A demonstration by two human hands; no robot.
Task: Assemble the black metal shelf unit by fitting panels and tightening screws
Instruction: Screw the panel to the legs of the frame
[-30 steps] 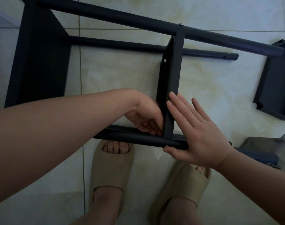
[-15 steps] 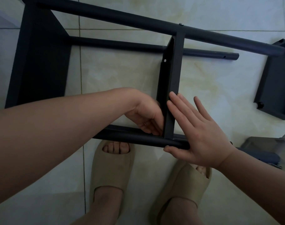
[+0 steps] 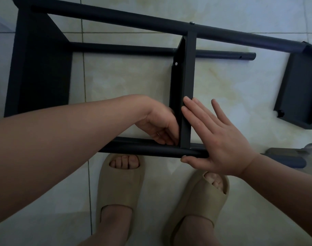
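Note:
The black shelf frame lies on its side on the tiled floor. Its middle panel (image 3: 184, 77) runs between the far tube (image 3: 134, 20) and the near tube (image 3: 134, 148). A screw head (image 3: 192, 23) sits on the far tube above the panel. My left hand (image 3: 160, 125) reaches into the inner corner where the panel meets the near tube, with its fingertips bunched together. What they touch is hidden. My right hand (image 3: 217, 139) lies flat with straight fingers against the panel's right side, its thumb under the near tube.
A wide end panel (image 3: 39, 68) closes the frame on the left. A lower tube (image 3: 125, 49) lies behind it. A loose black panel (image 3: 300, 89) rests at the right. A dark grey object (image 3: 284, 157) lies near my right wrist. My slippered feet (image 3: 119, 183) stand just below the near tube.
My left hand's fingers have shifted slightly at the corner. My right hand and the frame stay where they were.

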